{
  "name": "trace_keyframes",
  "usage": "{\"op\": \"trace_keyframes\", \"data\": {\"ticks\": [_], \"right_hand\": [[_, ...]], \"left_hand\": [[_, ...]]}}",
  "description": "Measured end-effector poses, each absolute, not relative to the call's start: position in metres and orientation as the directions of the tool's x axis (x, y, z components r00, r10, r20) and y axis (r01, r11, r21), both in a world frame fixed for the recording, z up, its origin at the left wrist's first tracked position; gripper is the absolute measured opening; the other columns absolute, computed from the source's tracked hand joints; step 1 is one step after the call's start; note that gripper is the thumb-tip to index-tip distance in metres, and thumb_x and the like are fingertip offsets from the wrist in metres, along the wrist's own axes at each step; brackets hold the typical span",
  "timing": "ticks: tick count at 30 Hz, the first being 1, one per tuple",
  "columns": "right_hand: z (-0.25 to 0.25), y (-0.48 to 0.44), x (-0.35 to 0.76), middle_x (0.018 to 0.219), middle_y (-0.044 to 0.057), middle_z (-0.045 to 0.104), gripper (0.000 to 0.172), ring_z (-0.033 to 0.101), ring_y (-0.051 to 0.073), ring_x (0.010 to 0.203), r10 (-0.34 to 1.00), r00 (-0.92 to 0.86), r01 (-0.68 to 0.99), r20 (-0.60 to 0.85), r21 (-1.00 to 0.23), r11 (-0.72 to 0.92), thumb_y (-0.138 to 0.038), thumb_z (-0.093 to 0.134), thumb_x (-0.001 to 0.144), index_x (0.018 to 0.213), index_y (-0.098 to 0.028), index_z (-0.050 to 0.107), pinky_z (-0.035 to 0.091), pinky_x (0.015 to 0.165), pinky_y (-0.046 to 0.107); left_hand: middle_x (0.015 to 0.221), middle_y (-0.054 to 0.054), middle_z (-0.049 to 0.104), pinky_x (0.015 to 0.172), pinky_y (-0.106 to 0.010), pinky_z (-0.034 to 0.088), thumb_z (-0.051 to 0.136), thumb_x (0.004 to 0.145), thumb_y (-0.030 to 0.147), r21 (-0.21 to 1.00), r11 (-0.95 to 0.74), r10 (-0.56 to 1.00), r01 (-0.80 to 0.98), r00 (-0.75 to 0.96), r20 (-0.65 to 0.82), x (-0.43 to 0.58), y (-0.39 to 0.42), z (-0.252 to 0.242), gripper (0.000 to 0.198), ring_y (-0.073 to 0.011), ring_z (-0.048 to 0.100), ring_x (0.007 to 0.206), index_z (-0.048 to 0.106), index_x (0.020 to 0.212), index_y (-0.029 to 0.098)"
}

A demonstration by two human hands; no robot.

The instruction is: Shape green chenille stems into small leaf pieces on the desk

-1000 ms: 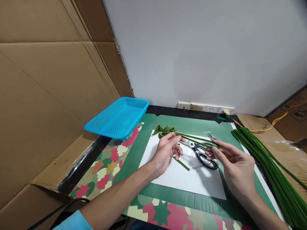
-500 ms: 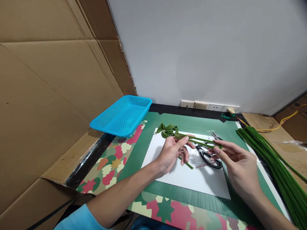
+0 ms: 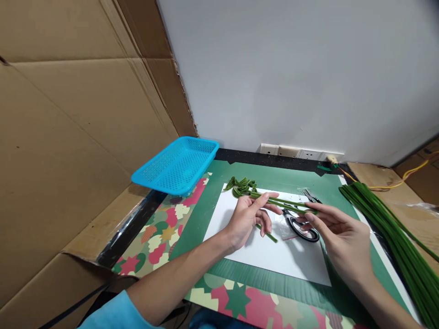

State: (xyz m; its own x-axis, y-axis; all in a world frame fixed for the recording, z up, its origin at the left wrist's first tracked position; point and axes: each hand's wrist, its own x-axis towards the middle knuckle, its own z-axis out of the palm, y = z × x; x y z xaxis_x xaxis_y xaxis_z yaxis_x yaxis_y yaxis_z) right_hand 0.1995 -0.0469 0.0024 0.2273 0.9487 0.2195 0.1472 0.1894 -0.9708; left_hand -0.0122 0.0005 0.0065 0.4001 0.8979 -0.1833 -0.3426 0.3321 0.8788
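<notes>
A bent green pipe cleaner [image 3: 286, 202] stretches between my two hands above a white sheet of paper [image 3: 274, 262]. My left hand [image 3: 252, 214] pinches it between thumb and fingers, and one straight end pokes out below that hand. The fingertips of my right hand [image 3: 338, 226] are closed on its folded end at the right. Under the pipe cleaner lie black-handled scissors [image 3: 302, 230], partly hidden, beside a clear plastic bag [image 3: 279, 225]. Several looped green pipe-cleaner pieces [image 3: 240, 183] rest at the paper's far left corner.
A thick bundle of green pipe cleaners [image 3: 394, 237] lies along the right side. A blue perforated basket [image 3: 176, 164] stands at the back left, by a cardboard wall [image 3: 75, 114]. Power sockets [image 3: 302, 152] and a yellow cable [image 3: 411, 172] are at the back right.
Both hands keep their hold on the pipe cleaner. The whole scene sits slightly further right from a small camera shift; the right fingers have closed in a little more over the folded end.
</notes>
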Motion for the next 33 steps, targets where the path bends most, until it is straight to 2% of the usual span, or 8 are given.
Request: {"op": "trace_keyframes", "data": {"ticks": [19,33], "right_hand": [[0.0039,-0.044,0.1978,0.079,0.008,0.083,0.027,0.078,0.022,0.061,0.958,0.208,0.068,0.199,-0.98,0.189,-0.038,0.085,0.083,0.103,-0.02,0.08,0.068,0.06,0.03],[0.0033,-0.0431,0.1994,0.078,0.007,0.082,0.024,0.078,0.021,0.063,0.967,0.175,0.032,0.185,-0.983,0.182,-0.034,0.083,0.085,0.104,-0.019,0.081,0.068,0.06,0.028]], "left_hand": [[0.089,-0.013,0.078,0.035,-0.019,0.039,0.067,0.096,0.052,0.898,0.311,0.905,-0.31,0.385,-0.181,-0.0119,0.0001,0.0119,0.047,-0.0098,0.06,0.044,0.075,0.116,0.011],[0.094,-0.013,0.078,0.036,-0.018,0.038,0.065,0.098,0.051,0.91,0.302,0.899,-0.285,0.403,-0.172,-0.0112,0.0017,0.0126,0.048,-0.0094,0.062,0.045,0.073,0.12,0.009]]}}
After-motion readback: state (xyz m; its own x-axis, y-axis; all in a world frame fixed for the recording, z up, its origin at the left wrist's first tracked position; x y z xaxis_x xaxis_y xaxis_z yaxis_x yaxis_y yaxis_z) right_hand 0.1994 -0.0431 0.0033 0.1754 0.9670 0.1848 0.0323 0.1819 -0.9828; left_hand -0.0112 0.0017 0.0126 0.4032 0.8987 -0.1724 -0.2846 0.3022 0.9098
